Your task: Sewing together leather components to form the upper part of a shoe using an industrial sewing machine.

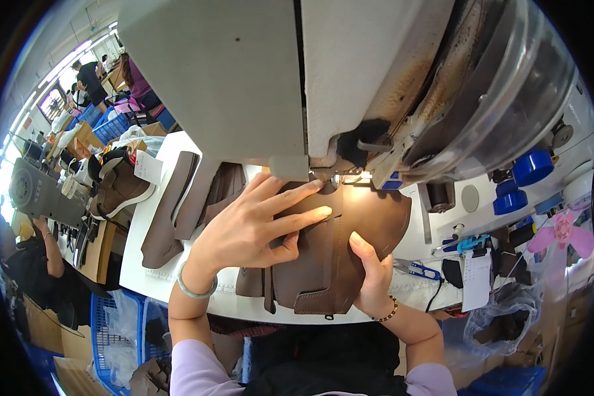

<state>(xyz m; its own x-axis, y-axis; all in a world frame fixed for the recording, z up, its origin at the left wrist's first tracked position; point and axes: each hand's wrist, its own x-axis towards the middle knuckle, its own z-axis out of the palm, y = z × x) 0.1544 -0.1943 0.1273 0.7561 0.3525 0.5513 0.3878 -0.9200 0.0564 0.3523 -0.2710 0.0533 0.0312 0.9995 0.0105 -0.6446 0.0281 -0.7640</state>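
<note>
The largest thing here is the pale sewing machine (218,72), whose body hangs over the upper middle of the view, above a white table (416,244). On that table lies the brown leather piece (340,257), its far end just at the lit needle area (336,179) and its near end by the table edge in front of the person. Its long axis, marked by the seams, runs roughly from the needle area back toward the body, tilting only slightly. It lies between the two hands, and the left is nearer the needle. The left hand (257,218) comes over the leather from its left side, loosely spread, with the index and middle fingers reaching out across the surface; it rests on the piece and is not closed around it. The right hand (373,277) is at the right edge, thumb on top and the other fingers mostly hidden below, so the leather looks pinched there. The piece is smooth and dark brown, with a broad rounded outline on the right. A stitched strip (319,264) runs down its middle to a squarish stitched tab (317,302), and a small dark pull (329,317) shows at the bottom edge.
</note>
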